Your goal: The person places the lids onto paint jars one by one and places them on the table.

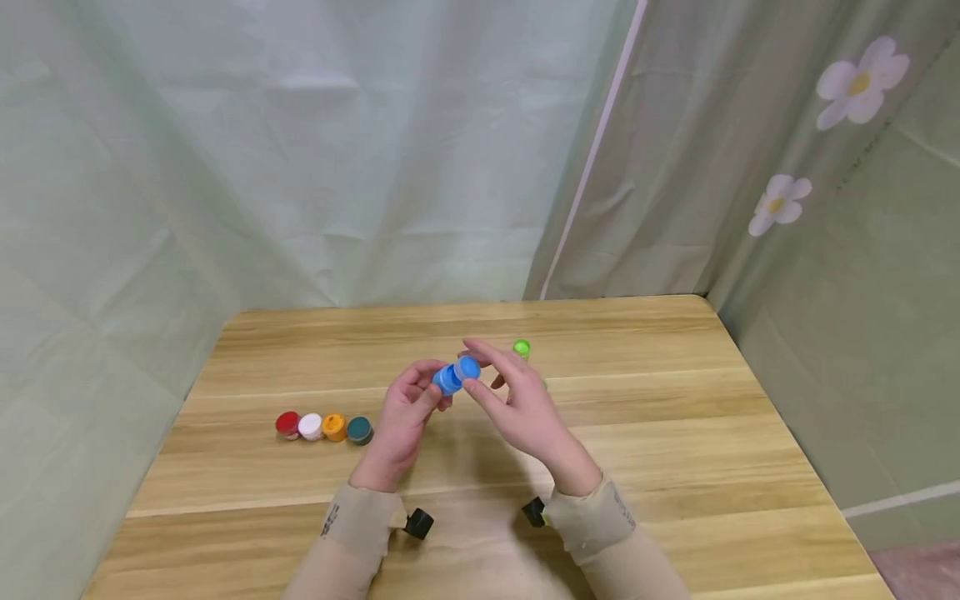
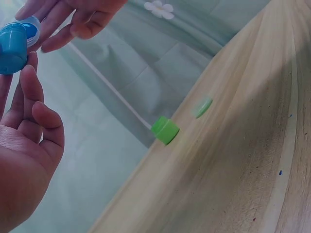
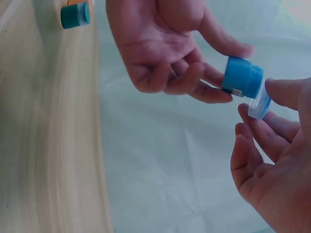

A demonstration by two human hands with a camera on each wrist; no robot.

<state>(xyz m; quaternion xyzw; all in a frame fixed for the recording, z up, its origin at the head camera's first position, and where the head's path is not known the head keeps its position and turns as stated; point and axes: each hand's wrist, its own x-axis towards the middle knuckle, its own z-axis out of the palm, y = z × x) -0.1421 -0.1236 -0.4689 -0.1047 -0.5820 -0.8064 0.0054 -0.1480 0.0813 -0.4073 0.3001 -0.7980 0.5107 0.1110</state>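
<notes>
We hold a small blue pot [image 1: 447,379] in the air over the desk [image 1: 675,433], our left hand [image 1: 401,421] pinching its base in curled fingers while our right hand [image 1: 517,400] pinches the clear lid [image 1: 468,367] at its top. A green pot [image 1: 521,348] stands just behind the hands. A row of red [image 1: 287,424], white [image 1: 310,426], orange [image 1: 334,427] and teal pots [image 1: 360,430] sits to the left.

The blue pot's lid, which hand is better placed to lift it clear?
Probably the right hand: its fingertips already pinch the clear lid, while the left hand grips the blue pot and steadies it above the table.
</notes>
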